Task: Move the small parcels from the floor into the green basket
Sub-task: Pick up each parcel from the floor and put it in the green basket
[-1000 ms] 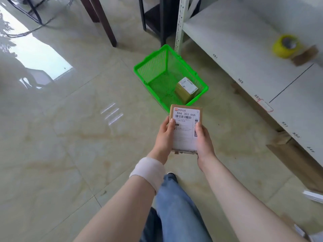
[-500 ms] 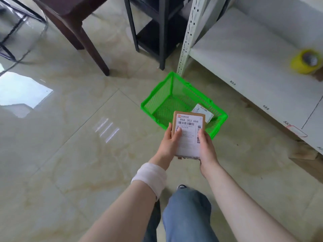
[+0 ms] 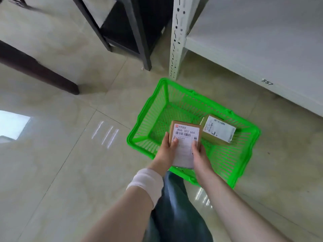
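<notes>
A small brown parcel (image 3: 185, 137) with a white shipping label is held over the near side of the green basket (image 3: 157, 105). My left hand (image 3: 165, 151) grips its left edge and my right hand (image 3: 201, 154) grips its right edge, thumbs on the label. The basket stands on the tiled floor beside the white shelf. Inside it, at the right, lies another small labelled parcel (image 3: 218, 131), tilted against the mesh.
A white metal shelf (image 3: 253, 41) with an upright post (image 3: 176, 41) runs along the right, close behind the basket. A black rack leg (image 3: 141, 41) and a dark wooden furniture leg (image 3: 35, 69) stand further back. My blue-jeaned leg (image 3: 174, 212) is below my hands.
I have stepped closer to the basket, which now looms larger. The parcel in both hands has moved from short of the basket's rim to over its near side.
</notes>
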`<move>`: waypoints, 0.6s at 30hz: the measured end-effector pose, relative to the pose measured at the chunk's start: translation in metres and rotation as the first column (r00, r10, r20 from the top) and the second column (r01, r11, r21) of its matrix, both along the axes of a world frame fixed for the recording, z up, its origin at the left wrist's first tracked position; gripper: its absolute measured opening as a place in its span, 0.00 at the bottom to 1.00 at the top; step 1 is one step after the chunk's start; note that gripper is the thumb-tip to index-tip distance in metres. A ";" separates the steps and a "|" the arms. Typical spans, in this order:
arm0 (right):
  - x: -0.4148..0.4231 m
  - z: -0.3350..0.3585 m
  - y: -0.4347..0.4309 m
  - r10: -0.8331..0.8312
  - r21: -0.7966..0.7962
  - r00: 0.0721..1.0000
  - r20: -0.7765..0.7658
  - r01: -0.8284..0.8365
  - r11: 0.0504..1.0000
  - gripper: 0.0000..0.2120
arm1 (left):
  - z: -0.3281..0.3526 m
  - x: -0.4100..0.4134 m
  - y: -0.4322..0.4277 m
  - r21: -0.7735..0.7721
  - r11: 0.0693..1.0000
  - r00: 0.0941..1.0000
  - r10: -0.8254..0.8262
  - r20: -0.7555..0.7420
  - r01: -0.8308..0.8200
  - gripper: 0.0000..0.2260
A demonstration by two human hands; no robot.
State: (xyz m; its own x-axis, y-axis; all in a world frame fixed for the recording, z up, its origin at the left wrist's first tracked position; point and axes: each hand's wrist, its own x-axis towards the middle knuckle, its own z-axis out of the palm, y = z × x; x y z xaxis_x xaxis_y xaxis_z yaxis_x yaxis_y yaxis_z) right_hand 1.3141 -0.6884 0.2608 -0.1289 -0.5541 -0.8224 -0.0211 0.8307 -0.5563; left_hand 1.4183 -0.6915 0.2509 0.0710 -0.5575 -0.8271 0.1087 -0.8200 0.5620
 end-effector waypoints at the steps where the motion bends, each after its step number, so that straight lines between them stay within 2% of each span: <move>1: 0.005 -0.023 -0.006 -0.010 0.018 1.000 -0.004 0.010 1.000 0.18 | -0.023 0.003 -0.008 0.011 0.999 0.999 -0.035 0.008 0.035 0.24; 6: 0.019 -0.150 -0.035 -0.005 0.035 0.990 -0.138 0.010 0.999 0.19 | -0.154 0.016 -0.048 0.011 0.978 0.971 -0.208 0.122 0.208 0.24; 8: 0.022 -0.192 -0.047 -0.035 0.049 0.989 -0.142 0.042 0.998 0.20 | -0.199 0.017 -0.061 0.028 0.965 0.956 -0.261 0.134 0.260 0.26; 10: 0.023 -0.226 -0.053 -0.069 0.063 0.988 -0.135 0.078 0.995 0.20 | -0.231 0.017 -0.070 0.029 0.959 0.950 -0.284 0.131 0.283 0.23; 12: 0.024 -0.249 -0.053 -0.089 0.076 0.985 -0.151 0.102 0.992 0.20 | -0.255 0.017 -0.071 0.044 0.950 0.942 -0.312 0.128 0.309 0.20; 15: 0.022 -0.268 -0.047 -0.077 0.075 0.987 -0.143 0.088 0.993 0.20 | -0.276 0.018 -0.063 0.056 0.921 0.913 -0.391 0.115 0.387 0.25; 18: 0.018 -0.273 -0.039 -0.076 0.088 0.988 -0.137 0.088 0.992 0.22 | -0.285 0.024 -0.059 0.051 0.927 0.917 -0.374 0.136 0.371 0.30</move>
